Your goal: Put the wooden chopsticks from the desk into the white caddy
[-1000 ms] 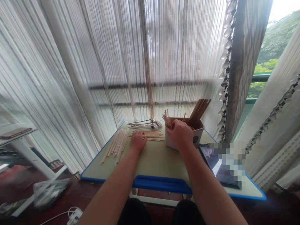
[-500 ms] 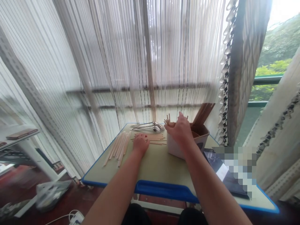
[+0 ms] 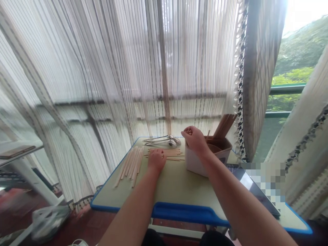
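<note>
My right hand (image 3: 195,139) is closed in a fist round a bundle of short wooden sticks, held just above the near-left corner of a white holder box (image 3: 197,164). Dark brown chopsticks (image 3: 224,125) lean out of the box's far side. My left hand (image 3: 156,160) rests palm down on the table (image 3: 164,184), fingers together over the near ends of a small pile of short sticks (image 3: 172,155). A row of long pale chopsticks (image 3: 130,164) lies to its left. Two metal spoons (image 3: 164,140) lie at the far edge.
Striped sheer curtains (image 3: 128,75) hang close behind the table. A dark flat device (image 3: 252,188) lies on the table's right side. The table has a blue rim with a handle (image 3: 184,213) at its near edge. A white shelf (image 3: 20,153) stands at the left.
My right hand went from inside the box, opened briefly above it, and now is clenched round a bunch of sticks lifted over the box. The left hand stayed put.
</note>
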Demonstrator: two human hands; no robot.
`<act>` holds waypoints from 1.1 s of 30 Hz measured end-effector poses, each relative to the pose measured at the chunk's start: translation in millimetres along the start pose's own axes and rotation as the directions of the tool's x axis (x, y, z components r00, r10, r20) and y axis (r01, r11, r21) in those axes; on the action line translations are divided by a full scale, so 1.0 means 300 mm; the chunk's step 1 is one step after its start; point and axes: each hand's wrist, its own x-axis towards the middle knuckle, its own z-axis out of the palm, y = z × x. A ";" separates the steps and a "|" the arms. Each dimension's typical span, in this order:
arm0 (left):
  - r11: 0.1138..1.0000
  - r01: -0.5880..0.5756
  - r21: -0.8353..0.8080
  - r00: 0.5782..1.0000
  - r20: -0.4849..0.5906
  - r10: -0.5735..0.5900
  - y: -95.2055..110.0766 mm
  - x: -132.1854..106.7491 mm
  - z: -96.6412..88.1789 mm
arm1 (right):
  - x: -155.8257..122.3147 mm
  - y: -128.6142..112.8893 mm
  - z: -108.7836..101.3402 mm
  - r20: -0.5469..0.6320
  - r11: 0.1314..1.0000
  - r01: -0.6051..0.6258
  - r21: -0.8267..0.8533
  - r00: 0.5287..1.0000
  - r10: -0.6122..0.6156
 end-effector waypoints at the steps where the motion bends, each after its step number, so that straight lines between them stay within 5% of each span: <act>1: 1.000 -0.004 0.001 1.000 -0.003 0.004 -0.001 0.000 0.002 | 0.001 0.000 -0.001 -0.012 1.000 0.009 -0.002 1.000 -0.009; 18: 1.000 -0.018 0.004 1.000 -0.014 0.018 0.000 -0.004 -0.002 | -0.067 -0.019 -0.058 0.151 0.983 -0.023 0.181 0.988 -0.005; 21: 1.000 0.007 0.013 1.000 -0.008 -0.007 0.003 -0.004 -0.003 | -0.089 -0.030 -0.071 0.012 0.985 0.094 0.142 0.995 -0.096; 23: 0.999 0.029 0.021 0.999 -0.017 -0.029 0.004 -0.004 -0.006 | -0.130 -0.042 -0.075 -0.241 0.962 0.272 0.014 0.935 -0.261; 26: 0.994 0.095 0.048 0.994 -0.053 -0.093 -0.002 -0.005 -0.020 | -0.222 -0.052 -0.052 -0.402 0.829 0.522 -0.201 0.728 -0.555; 28: 0.975 0.202 0.088 0.978 -0.079 -0.196 -0.010 -0.009 -0.035 | -0.281 -0.039 -0.001 -0.241 0.736 0.635 -0.234 0.696 -0.677; 30: 0.941 0.311 0.131 0.948 -0.104 -0.299 -0.020 -0.014 -0.049 | -0.318 -0.003 0.077 0.043 0.730 0.643 -0.233 0.757 -0.652; 33: 0.909 0.381 0.166 0.924 -0.109 -0.368 -0.031 -0.020 -0.063 | -0.332 0.084 0.204 0.337 0.810 0.435 -0.393 0.888 -0.313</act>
